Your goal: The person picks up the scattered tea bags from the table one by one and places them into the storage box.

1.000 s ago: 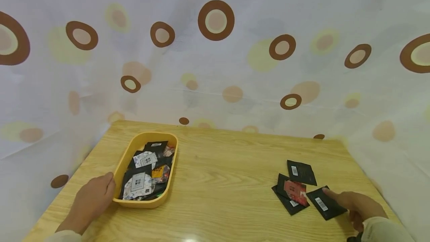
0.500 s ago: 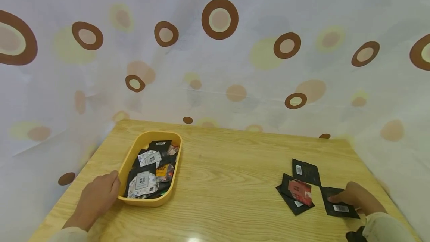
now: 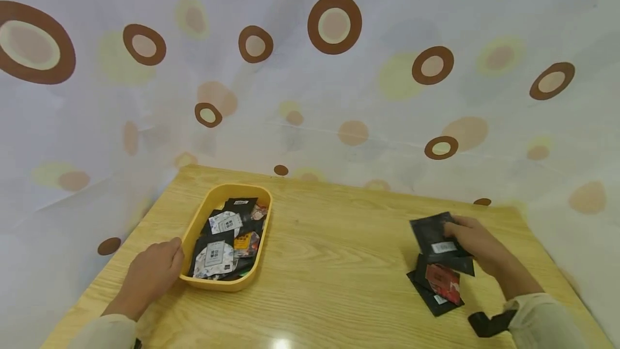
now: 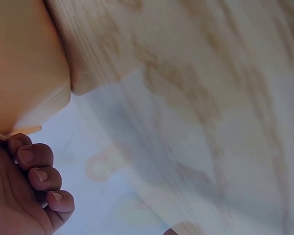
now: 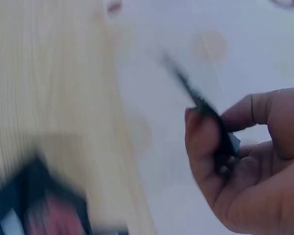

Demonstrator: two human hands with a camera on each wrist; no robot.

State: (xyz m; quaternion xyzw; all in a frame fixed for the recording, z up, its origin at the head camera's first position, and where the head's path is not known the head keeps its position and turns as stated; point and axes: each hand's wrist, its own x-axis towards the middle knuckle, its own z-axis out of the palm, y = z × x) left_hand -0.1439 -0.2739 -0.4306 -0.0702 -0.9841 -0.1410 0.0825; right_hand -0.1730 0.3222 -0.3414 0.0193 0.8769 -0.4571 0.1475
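Note:
At the left of the head view my left hand [image 3: 152, 272] grips the near-left rim of a yellow plastic tray [image 3: 220, 286]. Its fingers [image 4: 46, 178] curl by the tray's edge in the left wrist view. Black sachets [image 3: 213, 256], some with white floral or orange labels, fill the tray. My right hand [image 3: 477, 241] pinches a black sachet [image 3: 428, 232] with a white barcode label between thumb and fingers; edge-on, this sachet [image 5: 206, 105] shows in the right wrist view. Below it lie a red-printed sachet [image 3: 443, 283], a black one [image 3: 431, 300] beneath that, and another black sachet [image 3: 464, 265], partly hidden.
The wood-grain table [image 3: 329, 263] carries the tray at left and the loose sachets at right. A white curtain [image 3: 310, 85] with brown and yellow circles hangs behind the table and along both sides. A black strap [image 3: 489, 323] hangs by the right sleeve.
The right hand has lifted the black sachet from the table and carried it up and leftward, over the other loose sachets. The left hand stays at the tray. The head view has shifted slightly.

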